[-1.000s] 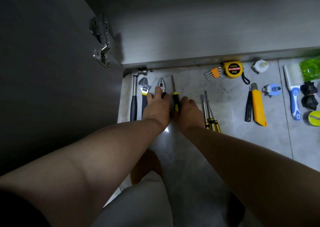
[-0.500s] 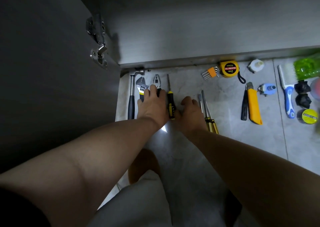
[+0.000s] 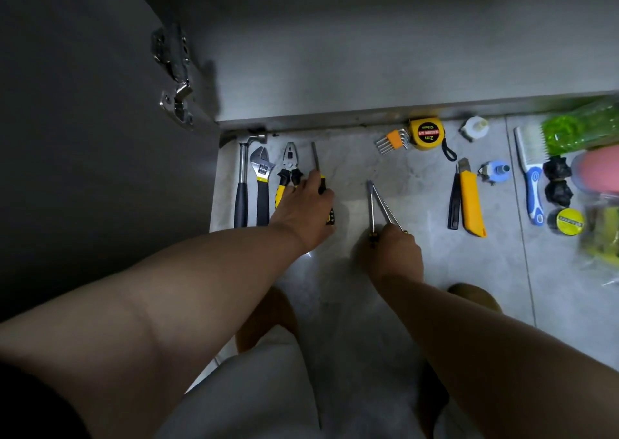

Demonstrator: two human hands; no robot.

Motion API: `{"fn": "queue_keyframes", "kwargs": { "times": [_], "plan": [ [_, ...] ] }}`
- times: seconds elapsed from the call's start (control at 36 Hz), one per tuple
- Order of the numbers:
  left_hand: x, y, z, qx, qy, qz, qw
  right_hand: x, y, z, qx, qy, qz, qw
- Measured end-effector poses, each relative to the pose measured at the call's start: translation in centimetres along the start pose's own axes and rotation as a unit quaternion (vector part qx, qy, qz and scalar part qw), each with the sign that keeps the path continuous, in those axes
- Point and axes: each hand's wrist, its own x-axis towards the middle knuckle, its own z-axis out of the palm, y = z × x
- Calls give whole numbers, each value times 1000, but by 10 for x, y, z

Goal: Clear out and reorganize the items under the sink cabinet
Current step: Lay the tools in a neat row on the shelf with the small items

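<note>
Tools lie in a row on the grey floor tiles in front of the open sink cabinet [image 3: 368, 53]. My left hand [image 3: 301, 209] rests flat over the handles of the yellow-black pliers [image 3: 289, 162] and the black-yellow screwdriver [image 3: 315, 157], with the fingertips and thumb touching the screwdriver's handle. My right hand [image 3: 393, 252] is curled round the handles of two thin screwdrivers [image 3: 376, 202], whose shafts point away from me and meet at the tips. Their handles are mostly hidden under the hand.
A hammer [image 3: 242, 187] and adjustable wrench [image 3: 262, 184] lie left of the pliers. To the right are hex keys [image 3: 392, 141], a tape measure [image 3: 427, 133], a yellow utility knife [image 3: 470, 200], a brush [image 3: 532, 177] and a green bottle [image 3: 582, 127]. The open cabinet door [image 3: 83, 137] stands at left.
My right hand left the black-yellow screwdriver, slid right and took hold of the two thin screwdrivers. My left hand shifted from the pliers onto the black-yellow screwdriver's handle.
</note>
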Motion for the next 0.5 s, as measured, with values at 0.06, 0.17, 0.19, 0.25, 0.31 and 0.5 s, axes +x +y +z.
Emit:
{"fn": "queue_keyframes", "kwargs": {
  "times": [0.06, 0.17, 0.19, 0.25, 0.31, 0.5],
  "plan": [
    [-1, -3, 0, -9, -12, -1, 1000, 6, -9, 0, -3, 1, -4, 1000],
    [-3, -6, -1, -41, -27, -7, 999, 19, -31, 0, 12, -8, -24, 1000],
    [-3, -6, -1, -47, -30, -10, 998, 23, -37, 0, 18, -12, -26, 999],
    [-4, -7, 0, -55, -32, -13, 998, 30, -48, 0, 32, -18, -24, 999],
    [-4, -7, 2, -68, -26, -15, 997, 36, -55, 0, 48, -24, -19, 998],
    [-5, -8, 5, -68, -19, -14, 997, 43, -61, -8, 73, -33, -38, 996]
  ]
}}
